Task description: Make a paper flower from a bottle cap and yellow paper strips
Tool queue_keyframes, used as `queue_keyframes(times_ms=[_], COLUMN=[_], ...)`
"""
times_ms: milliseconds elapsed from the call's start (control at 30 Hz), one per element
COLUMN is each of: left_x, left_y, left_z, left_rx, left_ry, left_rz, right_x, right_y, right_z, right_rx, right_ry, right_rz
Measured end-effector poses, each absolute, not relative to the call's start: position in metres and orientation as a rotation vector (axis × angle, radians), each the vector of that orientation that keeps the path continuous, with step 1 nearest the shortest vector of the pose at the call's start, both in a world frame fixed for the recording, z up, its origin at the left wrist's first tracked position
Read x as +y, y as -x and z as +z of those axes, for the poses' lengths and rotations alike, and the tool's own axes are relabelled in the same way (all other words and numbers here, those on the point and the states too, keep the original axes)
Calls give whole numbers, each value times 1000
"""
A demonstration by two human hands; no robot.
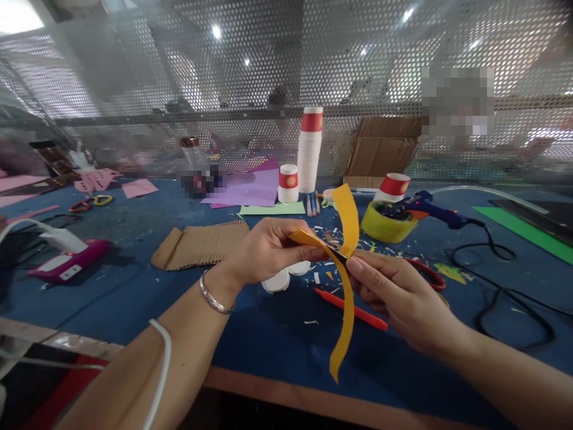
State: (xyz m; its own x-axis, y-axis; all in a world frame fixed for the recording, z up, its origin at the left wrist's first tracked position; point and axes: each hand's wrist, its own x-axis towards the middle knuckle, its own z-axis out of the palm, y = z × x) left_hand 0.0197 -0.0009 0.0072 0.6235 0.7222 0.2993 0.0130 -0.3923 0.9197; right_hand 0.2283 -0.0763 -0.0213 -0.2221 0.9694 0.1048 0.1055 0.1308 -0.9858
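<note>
My left hand (277, 248) pinches a yellow-orange paper strip (347, 322) between thumb and fingers. One curved end hangs down toward me, and another yellow length (347, 218) stands up behind the fingers. My right hand (389, 286) is closed on scissors, whose dark blade (339, 255) meets the paper beside the left fingertips. A red handle loop (427, 275) shows behind the right knuckles; the fingers hide the middle of the tool. Below the hands, a red pen (353, 309) lies on the blue table (277, 340). White round pieces (276, 280) lie under my left hand.
Paper scraps surround the hands. Corrugated cardboard (201, 243) and a purple power strip (69, 263) lie left. Behind stand stacked paper cups (310, 155) and purple paper (244, 186). At right, a blue glue gun (430, 206) rests by a yellow tape roll (388, 224), its black cord (496, 289) trailing.
</note>
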Motion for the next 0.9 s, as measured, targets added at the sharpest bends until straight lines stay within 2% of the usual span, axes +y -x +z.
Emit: queue_keyframes(times_ms=[533,900], left_x=[-6,-8], left_y=[-25,-27], left_z=[8,11], left_rx=[576,483], left_ry=[-1723,-1514], left_rz=[832,880], right_x=[-77,-75], right_y=[-227,-230], right_z=[-18,-15], right_rx=[-1575,-1535], right_ry=[1137,1108], right_rz=[1080,1117])
